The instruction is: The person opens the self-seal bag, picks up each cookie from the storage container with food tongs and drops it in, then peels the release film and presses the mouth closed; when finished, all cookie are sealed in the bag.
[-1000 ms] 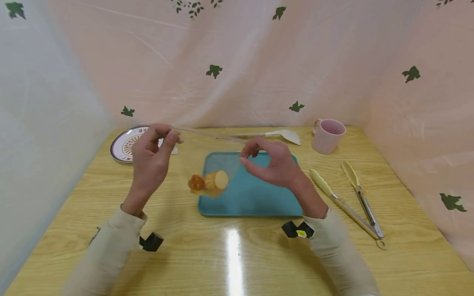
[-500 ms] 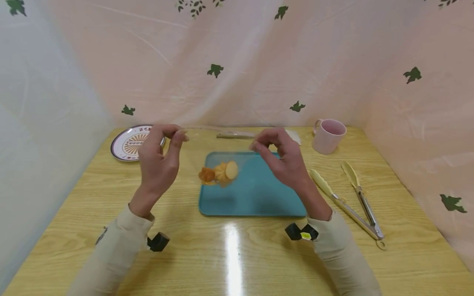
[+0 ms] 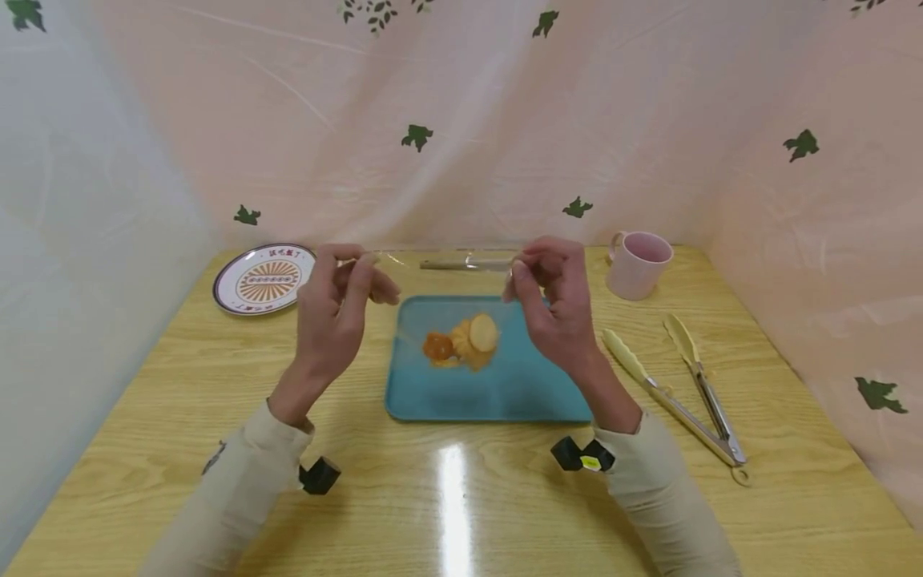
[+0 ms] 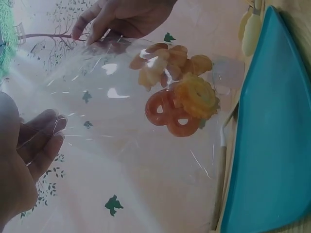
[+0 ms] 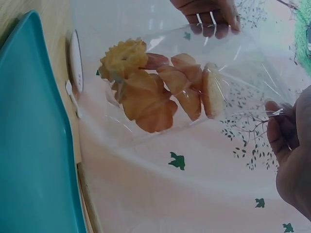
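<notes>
A clear plastic bag [image 4: 141, 145] hangs between my two hands, above the teal tray [image 3: 534, 393]. Inside it lie a reddish-brown pretzel [image 4: 181, 125], a scalloped yellow pastry [image 5: 124, 57], a golden ridged pastry [image 5: 148, 99] and a pale round slice [image 3: 483, 332]. My left hand [image 3: 335, 308] pinches the left end of the bag's upper edge, other fingers loosely bent. At the right end, my right hand [image 3: 555, 304] pinches the same edge between thumb and fingers. The bag's film is hard to see from the head view.
A patterned plate [image 3: 268, 279] lies at the back left. Behind the tray is a long-handled utensil [image 3: 461, 264], partly behind the bag and right hand. A pink mug [image 3: 639, 266] stands back right, with spread tongs [image 3: 695, 385] in front of it. Cloth walls enclose the table.
Both hands have shifted right, the left one further, carrying the bag. The food has moved from the tray's left edge to above its middle. The plate is now less covered.
</notes>
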`<action>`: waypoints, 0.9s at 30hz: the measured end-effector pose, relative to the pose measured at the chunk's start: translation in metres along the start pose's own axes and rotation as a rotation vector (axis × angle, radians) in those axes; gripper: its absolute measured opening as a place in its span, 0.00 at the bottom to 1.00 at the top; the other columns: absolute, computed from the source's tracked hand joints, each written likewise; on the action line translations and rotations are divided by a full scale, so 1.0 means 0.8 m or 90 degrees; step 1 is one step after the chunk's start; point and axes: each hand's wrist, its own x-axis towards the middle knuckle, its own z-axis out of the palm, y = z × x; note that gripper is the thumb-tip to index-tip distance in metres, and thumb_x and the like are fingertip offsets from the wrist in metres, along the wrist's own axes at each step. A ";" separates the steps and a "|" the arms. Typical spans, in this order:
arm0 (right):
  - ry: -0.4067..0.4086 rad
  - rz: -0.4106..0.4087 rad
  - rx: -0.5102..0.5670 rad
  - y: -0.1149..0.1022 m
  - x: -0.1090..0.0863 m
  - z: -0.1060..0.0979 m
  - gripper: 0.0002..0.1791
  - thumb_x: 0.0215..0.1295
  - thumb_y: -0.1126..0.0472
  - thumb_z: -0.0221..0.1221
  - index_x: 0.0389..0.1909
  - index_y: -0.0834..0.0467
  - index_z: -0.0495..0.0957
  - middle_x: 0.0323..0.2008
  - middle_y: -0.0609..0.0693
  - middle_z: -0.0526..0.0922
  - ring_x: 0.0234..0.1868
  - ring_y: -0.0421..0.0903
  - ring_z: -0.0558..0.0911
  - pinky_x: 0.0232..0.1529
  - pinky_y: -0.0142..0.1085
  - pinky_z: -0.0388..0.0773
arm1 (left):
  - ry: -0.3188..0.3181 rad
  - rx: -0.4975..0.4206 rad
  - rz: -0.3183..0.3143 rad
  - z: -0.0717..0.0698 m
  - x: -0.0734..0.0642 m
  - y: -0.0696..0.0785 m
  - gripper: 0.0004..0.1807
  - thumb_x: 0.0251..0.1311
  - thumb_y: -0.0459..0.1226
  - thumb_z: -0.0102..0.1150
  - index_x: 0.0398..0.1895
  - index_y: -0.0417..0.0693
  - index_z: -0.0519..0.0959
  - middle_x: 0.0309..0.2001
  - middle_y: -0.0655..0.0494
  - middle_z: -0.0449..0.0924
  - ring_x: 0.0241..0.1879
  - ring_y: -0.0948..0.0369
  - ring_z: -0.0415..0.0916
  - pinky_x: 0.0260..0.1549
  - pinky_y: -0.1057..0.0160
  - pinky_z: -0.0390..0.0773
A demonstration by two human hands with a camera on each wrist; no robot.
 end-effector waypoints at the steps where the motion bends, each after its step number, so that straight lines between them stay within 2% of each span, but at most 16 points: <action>1: 0.007 0.001 0.000 0.000 0.000 0.001 0.20 0.81 0.61 0.53 0.47 0.77 0.61 0.29 0.66 0.74 0.25 0.45 0.78 0.30 0.31 0.79 | 0.006 -0.018 -0.008 0.001 0.000 0.000 0.11 0.80 0.31 0.47 0.46 0.26 0.71 0.27 0.43 0.84 0.28 0.66 0.83 0.32 0.67 0.82; 4: 0.020 0.007 0.003 -0.001 -0.001 0.002 0.20 0.81 0.61 0.54 0.47 0.77 0.62 0.29 0.66 0.74 0.25 0.45 0.77 0.28 0.31 0.78 | 0.014 -0.053 -0.035 0.004 0.001 0.003 0.10 0.79 0.31 0.47 0.45 0.28 0.72 0.27 0.43 0.84 0.27 0.64 0.83 0.33 0.65 0.82; 11: 0.036 0.035 0.020 0.000 -0.005 0.002 0.11 0.77 0.71 0.53 0.46 0.77 0.63 0.29 0.64 0.75 0.24 0.45 0.77 0.26 0.31 0.78 | -0.008 -0.061 -0.123 0.003 0.002 0.009 0.07 0.76 0.29 0.49 0.47 0.30 0.73 0.28 0.46 0.85 0.29 0.61 0.85 0.34 0.64 0.82; 16: 0.033 0.056 0.005 0.003 -0.010 -0.001 0.05 0.73 0.77 0.50 0.45 0.76 0.66 0.29 0.63 0.75 0.24 0.45 0.78 0.27 0.30 0.79 | -0.022 -0.048 -0.187 0.003 0.003 0.009 0.05 0.74 0.26 0.52 0.48 0.33 0.74 0.29 0.48 0.86 0.32 0.56 0.85 0.43 0.60 0.82; 20: 0.028 0.068 -0.015 0.006 -0.013 -0.004 0.05 0.72 0.80 0.49 0.45 0.76 0.67 0.30 0.62 0.75 0.25 0.45 0.78 0.28 0.30 0.79 | -0.044 -0.056 -0.216 0.003 0.005 0.006 0.06 0.75 0.27 0.53 0.50 0.33 0.75 0.31 0.49 0.87 0.35 0.53 0.86 0.48 0.59 0.82; 27: 0.035 0.086 -0.025 0.010 -0.014 -0.012 0.05 0.70 0.80 0.49 0.44 0.77 0.68 0.31 0.62 0.75 0.26 0.44 0.78 0.29 0.31 0.79 | -0.052 -0.110 -0.250 0.005 0.007 0.004 0.10 0.74 0.27 0.56 0.54 0.33 0.80 0.35 0.53 0.89 0.38 0.58 0.87 0.52 0.59 0.82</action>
